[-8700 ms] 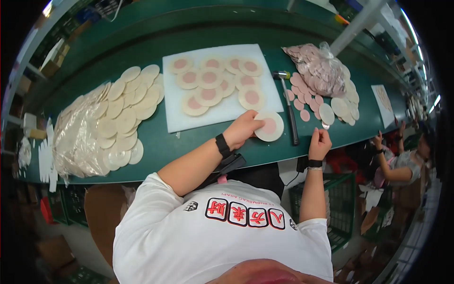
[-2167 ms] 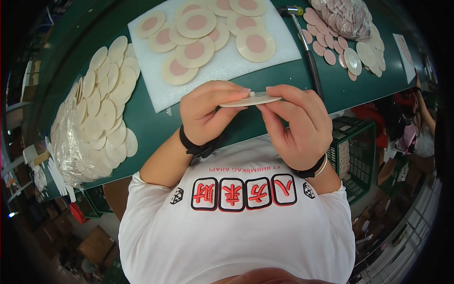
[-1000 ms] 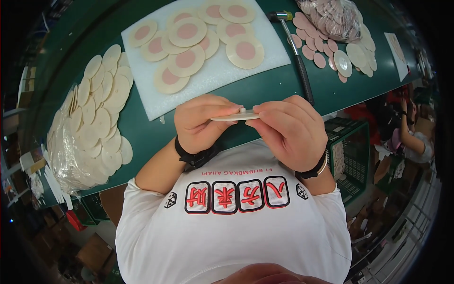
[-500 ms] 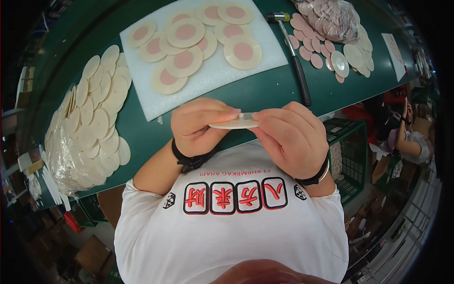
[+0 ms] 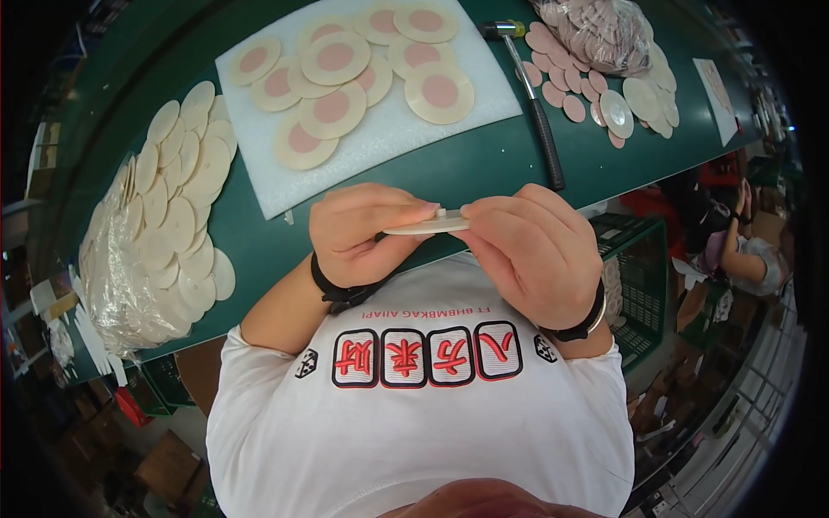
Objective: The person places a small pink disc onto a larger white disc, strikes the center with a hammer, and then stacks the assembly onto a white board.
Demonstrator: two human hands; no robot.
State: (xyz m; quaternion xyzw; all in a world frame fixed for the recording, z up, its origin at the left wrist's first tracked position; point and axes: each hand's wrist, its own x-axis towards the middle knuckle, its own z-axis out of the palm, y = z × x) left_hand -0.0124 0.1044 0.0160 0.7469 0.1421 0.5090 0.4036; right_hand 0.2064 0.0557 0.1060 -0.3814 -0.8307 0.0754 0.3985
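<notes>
Between my two hands, close to my chest, a cream plastic disc (image 5: 429, 226) is held nearly edge-on, with a small white stub standing up from it. My left hand (image 5: 367, 231) pinches its left side, the fingertips close to the stub. Opposite, my right hand (image 5: 534, 250) grips the right edge between thumb and fingers. The disc's underside is hidden. Beyond my hands, several cream discs with pink centres (image 5: 337, 59) lie overlapping on a white foam sheet (image 5: 371, 164). A hammer (image 5: 542, 129) with a black handle rests right of the foam.
Cream discs (image 5: 181, 223) spill from a clear plastic bag (image 5: 129, 302) at the left. Small pink discs (image 5: 573, 108) and a filled bag (image 5: 600, 39) lie far right on the green table (image 5: 449, 155). A green crate (image 5: 635, 285) stands beside me; another person (image 5: 747, 259) is further right.
Both hands keep their grip on the cream disc, which has tilted very slightly. The whole view has shifted a little; the things on the table lie as before.
</notes>
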